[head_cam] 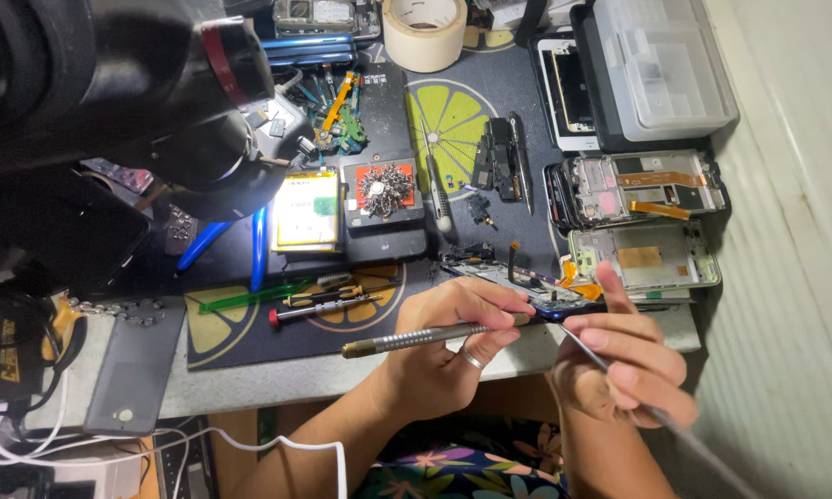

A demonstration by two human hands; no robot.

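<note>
We see the left hand [458,346] closed around a grey metal screwdriver [425,337], thumb and fingers wrapped on its knurled shaft. The screwdriver lies almost level, its long axis running left to right: the brass-coloured end points left over the edge of the mat [250,346], and the working end points right, toward the opened phone [536,291] at the bench edge. A ring sits on one finger of this hand.

The right hand [624,365] pinches a thin metal pick [666,416] between thumb and fingers, the index finger raised. The pick slants from upper left to lower right, its upper tip near the phone and its far end blurred toward the bottom corner. The phone lies flat, just beyond both hands, partly covered by them, with orange ribbon strips on it.

Behind the phone lie two more stripped phone frames [642,189], one above the other, with orange and tan patches. A clear plastic box [661,65] stands at the top right. A yellow rectangular battery [307,211] with a printed label lies mid-left, beside a red-and-black square pad [384,189] piled with screws. A roll of beige tape [424,32] sits at the top. The mat is dark with yellow citrus-slice prints. A grey phone back [134,370] lies at the left.
</note>
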